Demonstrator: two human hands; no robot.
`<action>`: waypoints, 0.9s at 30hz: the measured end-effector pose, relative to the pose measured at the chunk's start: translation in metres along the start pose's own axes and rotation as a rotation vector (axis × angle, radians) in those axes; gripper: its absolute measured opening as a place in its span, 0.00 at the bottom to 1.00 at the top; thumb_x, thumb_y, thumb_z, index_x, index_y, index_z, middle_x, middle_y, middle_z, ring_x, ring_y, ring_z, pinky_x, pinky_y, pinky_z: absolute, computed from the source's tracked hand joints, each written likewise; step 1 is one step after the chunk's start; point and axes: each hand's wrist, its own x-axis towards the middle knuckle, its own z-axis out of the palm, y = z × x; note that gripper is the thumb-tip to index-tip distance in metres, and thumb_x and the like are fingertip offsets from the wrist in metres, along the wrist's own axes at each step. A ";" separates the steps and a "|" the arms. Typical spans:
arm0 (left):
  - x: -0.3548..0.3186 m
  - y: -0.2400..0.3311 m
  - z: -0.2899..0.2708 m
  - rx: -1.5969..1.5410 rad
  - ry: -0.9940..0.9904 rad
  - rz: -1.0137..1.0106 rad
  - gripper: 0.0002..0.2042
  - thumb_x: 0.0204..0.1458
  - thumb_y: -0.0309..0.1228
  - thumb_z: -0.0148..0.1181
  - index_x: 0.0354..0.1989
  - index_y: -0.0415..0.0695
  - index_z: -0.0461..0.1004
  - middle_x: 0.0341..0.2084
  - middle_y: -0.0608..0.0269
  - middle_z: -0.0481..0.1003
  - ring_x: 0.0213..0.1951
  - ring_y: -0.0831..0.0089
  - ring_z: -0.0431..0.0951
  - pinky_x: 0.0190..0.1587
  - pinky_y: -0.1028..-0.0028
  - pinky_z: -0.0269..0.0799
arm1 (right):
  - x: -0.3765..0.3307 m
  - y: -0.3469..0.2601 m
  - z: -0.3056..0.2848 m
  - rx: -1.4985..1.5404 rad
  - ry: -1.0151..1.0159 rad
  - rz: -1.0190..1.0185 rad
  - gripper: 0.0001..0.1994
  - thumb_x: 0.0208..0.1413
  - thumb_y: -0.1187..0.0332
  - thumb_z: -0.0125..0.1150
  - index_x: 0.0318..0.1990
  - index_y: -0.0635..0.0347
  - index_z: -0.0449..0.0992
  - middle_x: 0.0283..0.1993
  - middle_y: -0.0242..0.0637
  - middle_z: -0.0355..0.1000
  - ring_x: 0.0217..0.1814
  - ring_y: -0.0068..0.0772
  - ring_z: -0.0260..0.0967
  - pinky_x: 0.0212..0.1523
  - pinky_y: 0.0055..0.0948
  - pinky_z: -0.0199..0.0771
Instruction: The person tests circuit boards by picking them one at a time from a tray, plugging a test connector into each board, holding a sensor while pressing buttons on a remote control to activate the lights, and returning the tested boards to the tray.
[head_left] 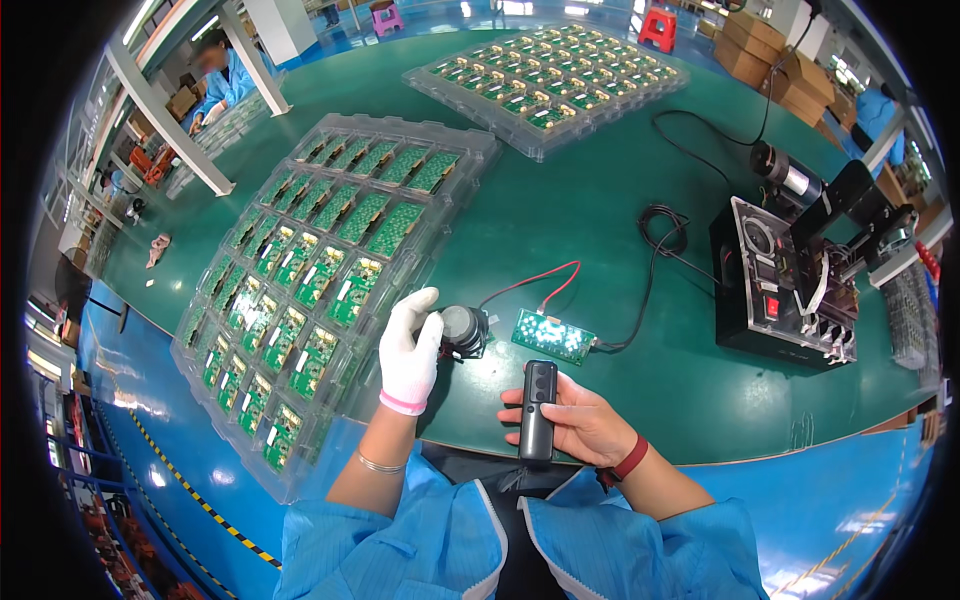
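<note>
My right hand (583,425), bare with a red band at the wrist, holds a black remote control (538,412) upright over the front edge of the table. Its thumb lies on the remote's buttons. My left hand (408,350) wears a white glove with a pink cuff; its fingers are curved and apart at the left side of a round black speaker (462,331). Whether the fingertips touch it I cannot tell. A red wire runs from the speaker to a green circuit board (553,337) whose white lights are lit. A black cable (640,325) plugs into the board's right end.
A clear plastic tray (468,150) of green circuit boards covers the table's left side; another tray (535,148) lies at the back. A black machine box (745,310) with a red switch stands right. A person in blue (235,80) sits far left.
</note>
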 end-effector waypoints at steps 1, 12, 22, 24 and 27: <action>0.000 0.001 0.000 -0.004 -0.001 -0.003 0.15 0.56 0.21 0.54 0.53 0.35 0.70 0.48 0.57 0.73 0.48 0.71 0.75 0.53 0.72 0.70 | 0.000 0.000 0.001 -0.001 0.000 0.001 0.26 0.61 0.78 0.46 0.65 0.58 0.46 0.62 0.53 0.58 0.65 0.51 0.61 0.62 0.51 0.66; 0.000 0.001 0.001 -0.014 -0.007 -0.010 0.15 0.55 0.20 0.54 0.52 0.34 0.70 0.48 0.57 0.73 0.49 0.71 0.75 0.54 0.72 0.69 | -0.004 -0.001 -0.008 0.020 -0.046 -0.011 0.18 0.67 0.61 0.43 0.59 0.60 0.59 0.35 0.40 0.69 0.30 0.31 0.67 0.34 0.30 0.70; 0.001 0.000 0.000 0.009 -0.014 0.003 0.15 0.55 0.20 0.54 0.52 0.34 0.70 0.48 0.56 0.73 0.49 0.71 0.75 0.54 0.72 0.69 | -0.001 0.000 -0.006 0.019 0.004 -0.020 0.18 0.67 0.60 0.45 0.59 0.60 0.60 0.37 0.39 0.71 0.32 0.30 0.69 0.35 0.30 0.73; 0.001 0.000 0.000 0.003 -0.015 0.004 0.15 0.55 0.20 0.53 0.52 0.34 0.70 0.48 0.56 0.73 0.49 0.71 0.75 0.54 0.72 0.69 | -0.001 0.000 -0.007 0.019 0.007 -0.021 0.18 0.67 0.60 0.44 0.59 0.60 0.60 0.38 0.39 0.71 0.33 0.30 0.69 0.36 0.31 0.73; 0.001 0.002 0.001 -0.006 -0.012 0.003 0.15 0.55 0.20 0.53 0.52 0.34 0.70 0.48 0.56 0.73 0.49 0.71 0.75 0.54 0.72 0.69 | -0.001 -0.001 -0.006 0.020 0.019 -0.021 0.18 0.67 0.60 0.44 0.59 0.60 0.60 0.38 0.39 0.71 0.34 0.31 0.69 0.37 0.32 0.74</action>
